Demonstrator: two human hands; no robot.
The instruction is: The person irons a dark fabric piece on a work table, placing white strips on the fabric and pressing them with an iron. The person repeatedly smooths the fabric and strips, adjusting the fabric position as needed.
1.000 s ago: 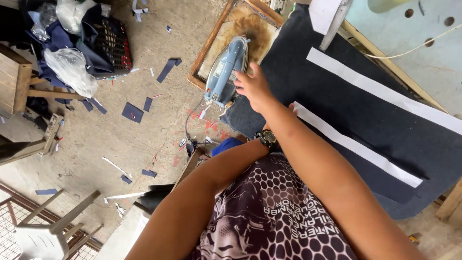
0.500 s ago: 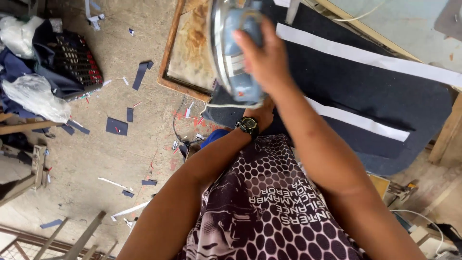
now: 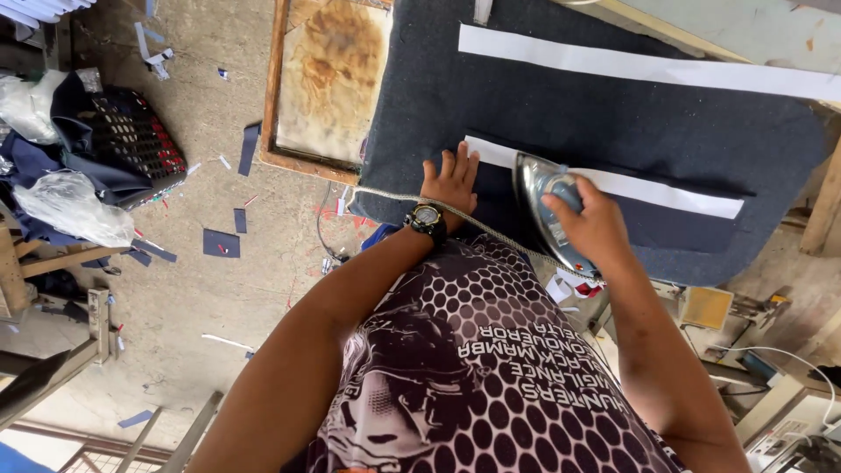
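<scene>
Nearest to you, your patterned shirt fills the lower middle of the view, and both forearms reach away from it toward the pressing table. Your left hand, with a dark wristwatch on its wrist, lies flat with the fingers spread on the dark blue fabric, pressing it down just left of the iron. Your right hand is closed around the handle of the iron, gripping it from above; the iron's shiny metal body sits on the fabric with its tip at the near end of a white strip. The iron's braided cord runs from the iron leftward across your left wrist and drops off the table edge.

Beyond your hands, a second, longer white strip lies across the far part of the same dark fabric, well apart from the first. To the left of the fabric rests a scorched, brown-stained board in a wooden frame.

Down on the concrete floor to the left, small dark fabric scraps are scattered, and a black basket stands near clear plastic bags and bundled dark cloth
</scene>
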